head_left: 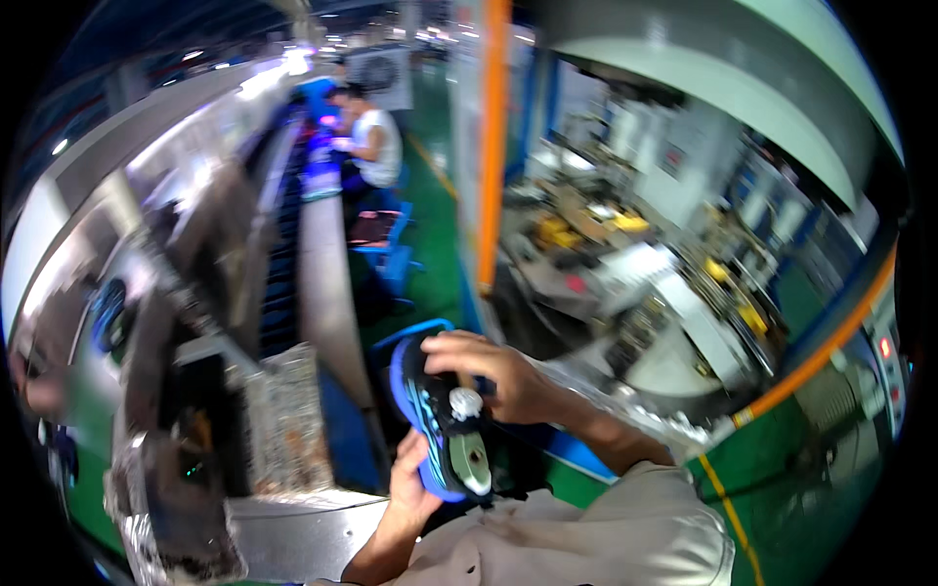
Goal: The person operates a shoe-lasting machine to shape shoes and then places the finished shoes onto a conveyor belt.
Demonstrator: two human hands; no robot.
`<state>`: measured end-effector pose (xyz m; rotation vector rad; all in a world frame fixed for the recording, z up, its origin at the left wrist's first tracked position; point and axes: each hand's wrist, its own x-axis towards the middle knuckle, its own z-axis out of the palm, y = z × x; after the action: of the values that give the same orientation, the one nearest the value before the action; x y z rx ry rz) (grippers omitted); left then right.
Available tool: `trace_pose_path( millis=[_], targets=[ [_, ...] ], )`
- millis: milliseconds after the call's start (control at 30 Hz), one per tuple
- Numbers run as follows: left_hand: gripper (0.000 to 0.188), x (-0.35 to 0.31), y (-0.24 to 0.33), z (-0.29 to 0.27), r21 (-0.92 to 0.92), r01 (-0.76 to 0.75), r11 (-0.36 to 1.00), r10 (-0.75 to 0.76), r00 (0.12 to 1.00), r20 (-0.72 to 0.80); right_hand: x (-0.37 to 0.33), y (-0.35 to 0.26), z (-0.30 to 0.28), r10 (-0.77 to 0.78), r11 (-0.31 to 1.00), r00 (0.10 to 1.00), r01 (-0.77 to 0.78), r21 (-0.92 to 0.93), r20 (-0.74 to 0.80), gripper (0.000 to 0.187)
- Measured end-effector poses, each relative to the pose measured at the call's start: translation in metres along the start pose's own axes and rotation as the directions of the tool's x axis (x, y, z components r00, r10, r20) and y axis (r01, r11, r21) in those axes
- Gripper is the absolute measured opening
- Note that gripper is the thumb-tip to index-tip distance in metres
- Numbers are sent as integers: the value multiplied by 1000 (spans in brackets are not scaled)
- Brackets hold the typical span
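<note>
Green aisle (432, 234) between conveyor edge (327, 264) and orange-framed machine (630, 269); left hand (411, 479) grips shoe (427, 415), right hand (508, 379) spread over upper.

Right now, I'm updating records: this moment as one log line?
shoe: blue-soled; left hand: holding lower end; right hand: at upper end
</note>
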<state>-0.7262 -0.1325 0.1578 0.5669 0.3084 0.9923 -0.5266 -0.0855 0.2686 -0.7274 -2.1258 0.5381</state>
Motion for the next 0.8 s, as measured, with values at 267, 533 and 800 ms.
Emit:
trace_pose_path(
  millis=[267, 533, 800],
  targets=[
    [55, 118, -214, 111, 388, 78, 918, -77, 997, -18, -283, 65, -50, 687, 494, 577, 75, 866, -442, 94],
    [71, 184, -349, 188, 643, 227, 731, -434, 882, 183, -420, 68, -119, 735, 563, -351, -162, 810, -580, 68],
    [82, 380, -504, 211, 897, 112, 428, -485, 866, 123, -512, 31, -178, 322, 809, -529, -277, 518, -785, 67]
  ],
)
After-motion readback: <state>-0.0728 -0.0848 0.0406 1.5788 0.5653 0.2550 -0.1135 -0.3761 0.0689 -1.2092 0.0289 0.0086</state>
